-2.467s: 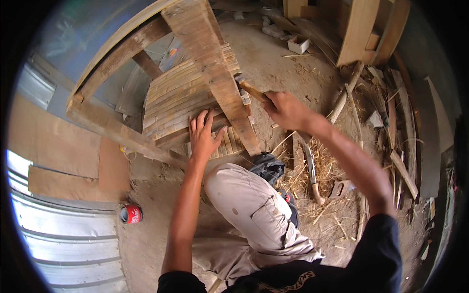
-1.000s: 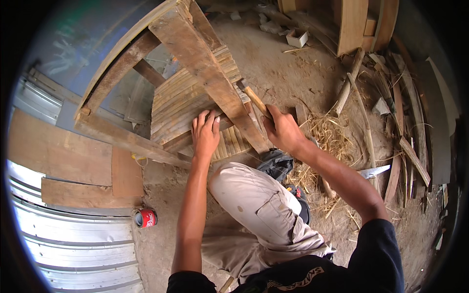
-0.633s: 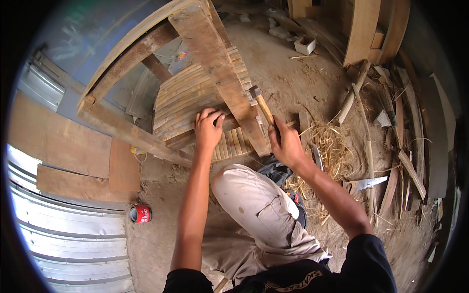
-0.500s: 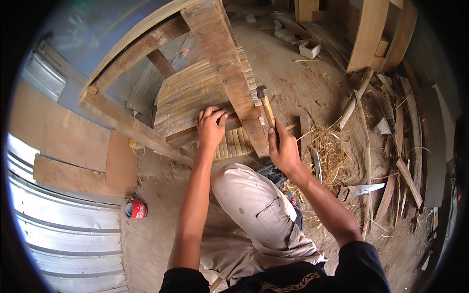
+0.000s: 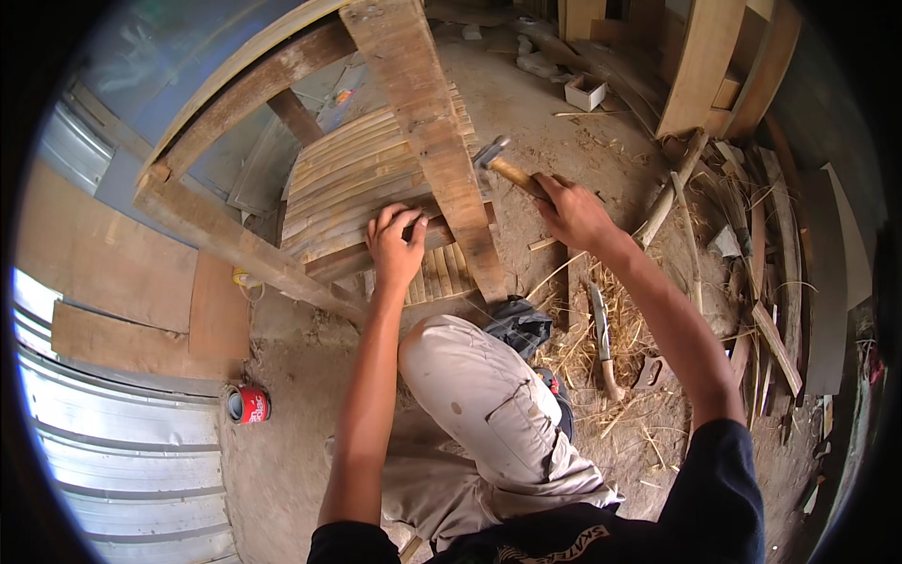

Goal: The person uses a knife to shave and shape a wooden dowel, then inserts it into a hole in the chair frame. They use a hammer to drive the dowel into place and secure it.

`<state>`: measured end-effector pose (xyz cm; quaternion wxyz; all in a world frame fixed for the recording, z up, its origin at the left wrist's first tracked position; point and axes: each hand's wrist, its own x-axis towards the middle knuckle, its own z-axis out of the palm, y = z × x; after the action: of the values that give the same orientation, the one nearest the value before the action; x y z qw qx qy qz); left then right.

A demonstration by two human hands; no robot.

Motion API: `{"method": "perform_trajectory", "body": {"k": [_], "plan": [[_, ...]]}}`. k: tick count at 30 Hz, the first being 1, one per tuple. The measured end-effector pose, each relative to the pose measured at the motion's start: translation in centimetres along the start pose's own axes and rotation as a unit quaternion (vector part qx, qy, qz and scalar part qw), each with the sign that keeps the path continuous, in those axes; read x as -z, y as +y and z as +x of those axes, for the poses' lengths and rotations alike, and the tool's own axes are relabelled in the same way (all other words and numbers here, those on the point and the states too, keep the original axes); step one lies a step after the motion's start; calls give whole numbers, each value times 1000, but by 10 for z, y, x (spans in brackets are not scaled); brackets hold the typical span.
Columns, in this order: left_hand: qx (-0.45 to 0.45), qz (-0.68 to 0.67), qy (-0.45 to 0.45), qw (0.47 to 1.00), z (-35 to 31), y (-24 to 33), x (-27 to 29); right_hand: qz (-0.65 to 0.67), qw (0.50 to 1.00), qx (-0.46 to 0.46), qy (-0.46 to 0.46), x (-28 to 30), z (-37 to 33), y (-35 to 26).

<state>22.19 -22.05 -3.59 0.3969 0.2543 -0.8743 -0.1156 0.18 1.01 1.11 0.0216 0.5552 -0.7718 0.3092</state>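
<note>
Dirt floor: red can, straw

This is a rough wood workshop with a dirt floor. Thick wooden beams and a panel of thin bamboo slats fill the top, around 12 o'clock. Planks and scrap sticks pile up at 2 and 3 o'clock. Straw and shavings lie near the middle, with a knife on them. A wavy metal sheet lies at 8 o'clock, near a red can.

Sunlit dirt floor, corrugated metal wall
</note>
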Motion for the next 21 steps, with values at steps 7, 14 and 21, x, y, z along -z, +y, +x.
{"method": "perform_trajectory", "body": {"k": [7, 14, 21], "plan": [[-3, -19, 5, 1000, -2, 1, -1, 41, 991, 103, -78, 4, 30, 44], [-8, -17, 0, 1000, -2, -2, -1, 77, 982, 147, -93, -2, 49, 74], [-3, -8, -12, 1000, -2, 1, 1, -58, 991, 20, -121, -29, 54, 72]]}}
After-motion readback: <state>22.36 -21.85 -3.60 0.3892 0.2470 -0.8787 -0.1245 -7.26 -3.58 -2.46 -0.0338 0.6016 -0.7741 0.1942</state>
